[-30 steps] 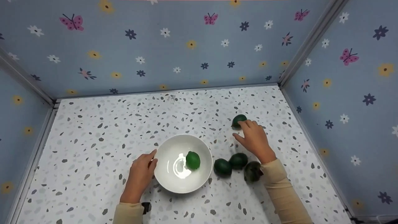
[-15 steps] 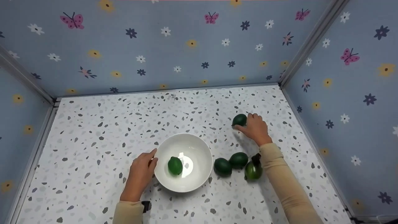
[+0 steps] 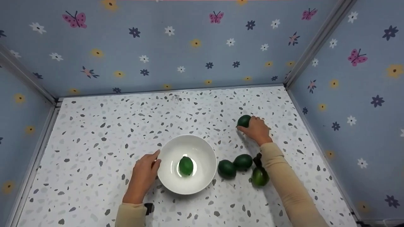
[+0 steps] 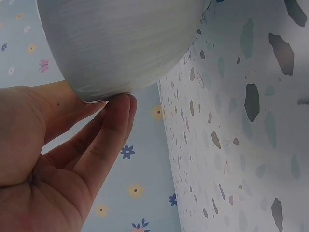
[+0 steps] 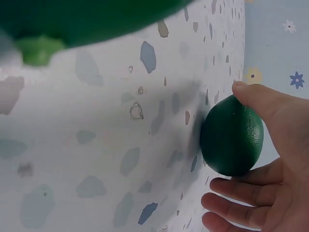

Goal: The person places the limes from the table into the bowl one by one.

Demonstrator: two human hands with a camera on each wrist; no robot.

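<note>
A white bowl (image 3: 170, 186) stands on the speckled table with one green lime (image 3: 186, 166) inside it. At the bowl's left rim, my left hand (image 3: 143, 173) holds the edge between thumb and fingertips; the left wrist view shows the fingertips against the bowl's side (image 4: 120, 43). Farther back on the right, my right hand (image 3: 257, 130) grips a dark green lime (image 3: 244, 121), thumb on one side and index finger on the other in the right wrist view, where that lime (image 5: 231, 137) still touches the table.
Right of the bowl lie three more limes: one beside it (image 3: 227, 169), another touching that lime (image 3: 243, 162), and a third (image 3: 260, 177) near the right sleeve and its black wrist camera (image 3: 258, 159). Blue flowered walls (image 3: 176, 47) enclose the table's back and sides.
My right hand has closed round the far lime from an approach above it. The lime in the bowl has rolled left, then back toward the middle. The left hand has stayed put.
</note>
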